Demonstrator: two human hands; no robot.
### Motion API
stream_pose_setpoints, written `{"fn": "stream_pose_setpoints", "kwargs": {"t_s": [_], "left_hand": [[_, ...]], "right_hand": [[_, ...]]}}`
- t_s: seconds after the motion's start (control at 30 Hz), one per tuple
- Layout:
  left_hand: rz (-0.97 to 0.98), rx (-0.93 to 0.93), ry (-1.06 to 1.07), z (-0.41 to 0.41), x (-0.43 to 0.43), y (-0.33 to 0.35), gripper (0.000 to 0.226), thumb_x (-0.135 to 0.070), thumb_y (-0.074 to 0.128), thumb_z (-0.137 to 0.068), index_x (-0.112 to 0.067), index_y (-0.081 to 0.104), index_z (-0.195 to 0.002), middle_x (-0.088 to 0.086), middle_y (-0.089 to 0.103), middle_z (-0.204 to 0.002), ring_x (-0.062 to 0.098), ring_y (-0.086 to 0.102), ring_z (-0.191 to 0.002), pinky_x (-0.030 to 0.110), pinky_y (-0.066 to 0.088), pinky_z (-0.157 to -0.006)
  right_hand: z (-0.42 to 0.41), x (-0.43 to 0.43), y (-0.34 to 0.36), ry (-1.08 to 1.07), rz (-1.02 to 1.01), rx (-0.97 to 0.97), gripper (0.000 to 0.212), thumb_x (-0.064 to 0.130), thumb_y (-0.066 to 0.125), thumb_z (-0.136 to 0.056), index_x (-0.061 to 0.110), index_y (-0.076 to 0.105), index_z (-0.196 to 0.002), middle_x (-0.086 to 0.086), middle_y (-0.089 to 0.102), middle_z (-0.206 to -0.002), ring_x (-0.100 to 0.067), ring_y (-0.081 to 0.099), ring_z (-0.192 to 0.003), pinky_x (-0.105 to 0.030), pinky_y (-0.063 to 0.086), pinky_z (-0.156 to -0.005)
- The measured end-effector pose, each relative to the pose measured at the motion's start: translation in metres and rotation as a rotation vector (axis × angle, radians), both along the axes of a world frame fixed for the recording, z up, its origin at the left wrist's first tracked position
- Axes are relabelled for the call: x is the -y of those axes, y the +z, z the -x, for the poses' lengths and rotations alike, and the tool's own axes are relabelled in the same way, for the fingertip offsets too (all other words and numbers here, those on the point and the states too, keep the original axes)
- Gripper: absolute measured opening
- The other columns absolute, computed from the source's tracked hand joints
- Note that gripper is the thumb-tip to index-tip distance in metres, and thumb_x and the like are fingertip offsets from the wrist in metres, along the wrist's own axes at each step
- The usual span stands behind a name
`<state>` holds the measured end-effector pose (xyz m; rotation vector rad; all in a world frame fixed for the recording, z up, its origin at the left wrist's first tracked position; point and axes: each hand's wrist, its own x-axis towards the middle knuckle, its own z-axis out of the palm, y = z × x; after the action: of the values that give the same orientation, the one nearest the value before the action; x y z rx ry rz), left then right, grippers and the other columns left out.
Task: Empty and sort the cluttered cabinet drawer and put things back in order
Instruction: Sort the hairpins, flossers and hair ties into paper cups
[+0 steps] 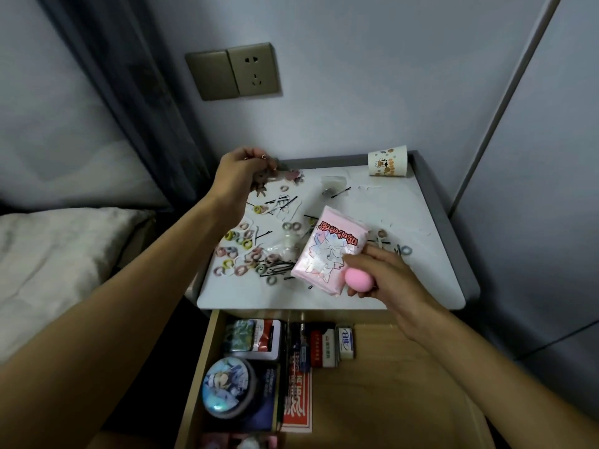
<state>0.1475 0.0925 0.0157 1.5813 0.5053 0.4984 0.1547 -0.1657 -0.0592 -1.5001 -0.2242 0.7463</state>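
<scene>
Red upside-down lettering on pink packet; white characters on red box; illegible

The packet is pale pink, with a white cartoon drawing and red lettering. The sponge is a plain, stronger pink. The worktop is white with a grey rim. The hair ties are pastel pink, yellow and grey, and the hairpins are black. The far paper cup is white with orange-brown prints. The near drawer is light wood, and its round tin is blue with a cartoon figure.

white cabinet top, hair ties, bobby pins, paper cup
</scene>
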Motion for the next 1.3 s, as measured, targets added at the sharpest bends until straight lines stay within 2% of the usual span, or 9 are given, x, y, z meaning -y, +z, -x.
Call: {"fn": "stream_pose_setpoints", "kwargs": {"t_s": [0.07,0.23,0.43,0.53,0.63,0.8,0.97,1.13,1.3], "left_hand": [[0.021,0.055,-0.025,0.016,0.01,0.012,0.025,0.007,0.044,-0.092,-0.01,0.057,-0.08,0.006,0.065,-0.07,0.029,0.059,-0.08,0.043,0.044,-0.079],[-0.057,0.07,-0.098,0.071,0.043,0.036,0.025,0.004,0.04,-0.088,-0.012,0.054,-0.075,0.003,0.052,-0.058,0.015,0.048,-0.056,0.026,0.036,-0.055],[-0.075,-0.333,-0.445,0.145,0.084,0.004,0.034,-0.004,0.034,-0.092,-0.008,0.065,-0.079,-0.005,0.026,-0.056,0.012,0.02,-0.049,0.023,0.017,-0.043],[-0.053,-0.456,-0.521,0.164,0.099,-0.027,0.039,-0.004,0.035,-0.092,-0.005,0.072,-0.079,-0.005,0.027,-0.053,0.011,0.019,-0.046,0.021,0.015,-0.043],[-0.035,-0.488,-0.457,0.168,0.107,-0.05,0.028,-0.01,0.045,-0.093,-0.008,0.068,-0.079,-0.01,0.03,-0.05,0.011,0.023,-0.047,0.025,0.017,-0.047],[-0.2,-0.487,-0.64,0.166,0.117,-0.056,0.026,-0.04,0.066,-0.092,-0.014,0.068,-0.095,-0.011,0.065,-0.065,0.0,0.054,-0.055,0.012,0.038,-0.051],[-0.089,-0.461,-0.683,0.164,0.121,-0.063,0.014,-0.02,0.071,-0.09,-0.008,0.076,-0.095,0.018,0.073,-0.083,0.023,0.063,-0.069,0.028,0.044,-0.059],[0.18,-0.417,-0.496,0.167,0.114,-0.072,0.018,-0.013,0.067,-0.091,0.001,0.075,-0.1,0.016,0.076,-0.087,0.02,0.072,-0.071,0.023,0.055,-0.059],[0.35,-0.402,-0.342,0.172,0.115,-0.08,0.028,-0.027,0.064,-0.094,-0.003,0.074,-0.104,0.011,0.077,-0.093,0.018,0.073,-0.074,0.019,0.053,-0.056]], "right_hand": [[0.003,0.002,0.001,0.029,0.001,0.011,0.016,0.021,0.065,-0.091,0.016,0.071,-0.105,-0.004,0.075,-0.098,-0.022,0.064,-0.07,-0.037,0.048,-0.066],[0.017,0.019,0.01,0.173,0.044,0.017,0.018,0.023,0.066,-0.089,0.015,0.069,-0.105,-0.007,0.075,-0.091,-0.013,0.064,-0.058,-0.018,0.043,-0.044],[0.037,0.049,0.016,0.411,0.232,0.158,0.017,0.026,0.064,-0.092,0.014,0.072,-0.102,-0.011,0.075,-0.098,-0.021,0.064,-0.069,-0.028,0.046,-0.056],[0.045,0.057,0.02,0.551,0.298,0.26,0.016,0.024,0.062,-0.094,0.014,0.072,-0.101,-0.004,0.075,-0.1,-0.011,0.069,-0.075,-0.027,0.054,-0.063],[0.05,0.062,0.02,0.724,0.431,0.417,0.018,0.025,0.064,-0.093,0.019,0.073,-0.109,0.006,0.075,-0.105,-0.01,0.071,-0.093,-0.037,0.057,-0.085],[0.058,0.053,0.016,0.931,0.551,0.557,0.018,0.033,0.067,-0.091,0.02,0.074,-0.102,0.006,0.075,-0.1,-0.011,0.07,-0.089,-0.047,0.055,-0.085],[0.053,0.042,0.015,0.875,0.431,0.4,0.011,0.025,0.069,-0.09,0.019,0.075,-0.097,0.005,0.075,-0.1,-0.015,0.07,-0.095,-0.037,0.055,-0.084],[0.046,0.064,-0.007,0.636,0.389,0.269,0.02,0.035,0.074,-0.083,0.022,0.076,-0.098,0.001,0.074,-0.101,-0.022,0.068,-0.093,-0.047,0.053,-0.082],[0.057,0.072,-0.028,0.418,0.339,0.072,0.02,0.039,0.068,-0.086,0.023,0.077,-0.091,0.003,0.075,-0.096,-0.007,0.06,-0.075,-0.02,0.042,-0.054]]}}
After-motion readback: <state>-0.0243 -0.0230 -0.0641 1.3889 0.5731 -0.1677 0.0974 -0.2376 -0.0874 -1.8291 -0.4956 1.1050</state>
